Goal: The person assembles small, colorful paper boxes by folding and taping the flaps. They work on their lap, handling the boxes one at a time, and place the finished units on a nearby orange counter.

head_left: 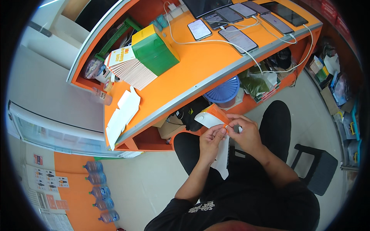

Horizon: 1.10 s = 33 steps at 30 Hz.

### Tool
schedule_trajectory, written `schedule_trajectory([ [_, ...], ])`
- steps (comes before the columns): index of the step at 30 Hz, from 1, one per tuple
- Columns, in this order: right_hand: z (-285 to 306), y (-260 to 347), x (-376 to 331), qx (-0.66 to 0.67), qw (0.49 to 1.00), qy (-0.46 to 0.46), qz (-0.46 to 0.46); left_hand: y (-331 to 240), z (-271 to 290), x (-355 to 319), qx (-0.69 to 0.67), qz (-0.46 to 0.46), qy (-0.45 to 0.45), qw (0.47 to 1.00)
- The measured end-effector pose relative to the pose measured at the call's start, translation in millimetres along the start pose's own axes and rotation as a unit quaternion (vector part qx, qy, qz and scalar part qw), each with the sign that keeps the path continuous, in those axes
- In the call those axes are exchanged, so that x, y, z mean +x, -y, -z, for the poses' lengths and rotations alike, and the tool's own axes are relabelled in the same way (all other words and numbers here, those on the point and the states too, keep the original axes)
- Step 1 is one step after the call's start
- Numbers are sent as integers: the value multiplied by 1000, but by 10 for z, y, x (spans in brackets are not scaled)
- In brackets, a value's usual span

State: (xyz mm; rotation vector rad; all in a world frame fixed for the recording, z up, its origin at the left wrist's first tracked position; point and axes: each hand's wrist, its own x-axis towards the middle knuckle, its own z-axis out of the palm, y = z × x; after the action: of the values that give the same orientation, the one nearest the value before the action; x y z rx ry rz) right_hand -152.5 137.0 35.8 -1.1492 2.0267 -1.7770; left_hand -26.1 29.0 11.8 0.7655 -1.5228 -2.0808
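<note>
An orange and white cardboard carton [218, 114], partly folded, is held up over my lap between both hands. My left hand [211, 142] pinches its near edge with thumb and fingertips. Close against it, my right hand [246, 134] has its fingers closed on the carton's right side. A white flap hangs down below the hands toward my lap. The fingers hide the exact fold between them. On the orange counter [192, 57] ahead lies a flat white cardboard blank [124, 113]. Beyond it stand a fanned stack of flat cartons [133, 74] and a green and yellow box [157, 54].
Several phones [239, 39] with white cables lie at the counter's far right. A blue lidded bin [223, 92] and bags fill the space under it. A black stool [318, 169] stands to my right. Several large water bottles [101, 191] line the wall at lower left.
</note>
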Motion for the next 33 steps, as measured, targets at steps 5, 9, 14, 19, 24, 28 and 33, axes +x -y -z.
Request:
schedule_trajectory([
  [5, -36, 30, -31, 12, 1000, 19, 3, 112, 79, 6, -81, -19, 8, 997],
  [9, -76, 0, -93, 26, 997, 65, 16, 160, 184, -10, -121, -32, 19, 992],
  [14, -109, -44, -236, 17, 989, 133, 66, 112, 176, -69, -166, -56, 12, 984],
  [19, 177, -308, -110, 93, 991, 95, -31, -10, 62, -44, -150, -14, 17, 988],
  [24, 379, -609, 20, -98, 988, 115, -16, -224, 120, 100, -267, 13, 85, 960],
  [28, 256, -544, -29, -64, 996, 59, 9, -366, 309, 165, -352, 214, 41, 910],
  [33, 164, -473, 119, 62, 995, 74, 34, -234, 513, 58, -492, 276, 155, 811],
])
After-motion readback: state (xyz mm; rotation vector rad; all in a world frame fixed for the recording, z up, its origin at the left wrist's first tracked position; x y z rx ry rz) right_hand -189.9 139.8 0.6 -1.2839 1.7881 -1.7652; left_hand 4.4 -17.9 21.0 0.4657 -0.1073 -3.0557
